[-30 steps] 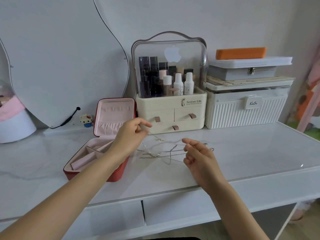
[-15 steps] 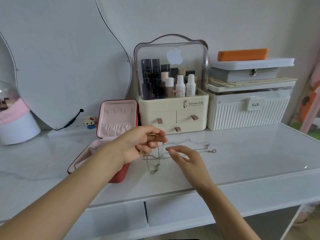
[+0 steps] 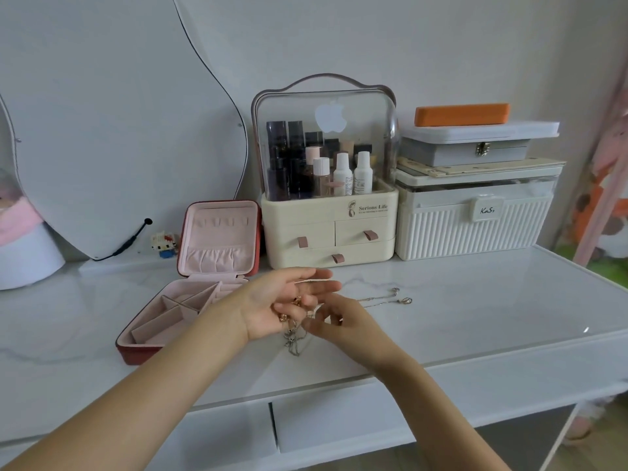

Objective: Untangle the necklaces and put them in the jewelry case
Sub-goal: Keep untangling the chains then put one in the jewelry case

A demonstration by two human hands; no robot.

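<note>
Two hands meet over the middle of the white worktop [image 3: 475,300], near its front edge. The left hand [image 3: 275,302] is turned palm up with its fingers stretched out almost straight toward the right; thin chains of the tangled necklaces [image 3: 294,338] lie across its palm and fingers, and a knotted bunch of them hangs down from below the palm to the worktop. Small gold-coloured pieces sit among the chains at the palm. The right hand [image 3: 343,321] comes in from the right, its fingers curled and its fingertips pinching the chains just beside the left palm. Two loose chain ends [image 3: 396,297] trail off to the right and lie flat on the worktop, each ending in a small clasp or ring.

The jewelry case [image 3: 190,300] stands open toward the left side of the worktop, just beside the left wrist. Its red shell holds a pink lining, the lid is upright, and the tray is split into compartments; I cannot tell whether anything lies in them.

Along the back edge stand a cream cosmetics organizer [image 3: 328,212] with a clear dome and three drawers, and to its right a white ribbed box [image 3: 475,222] with flat boxes stacked on top. A curved mirror [image 3: 119,130] leans at the back left.
</note>
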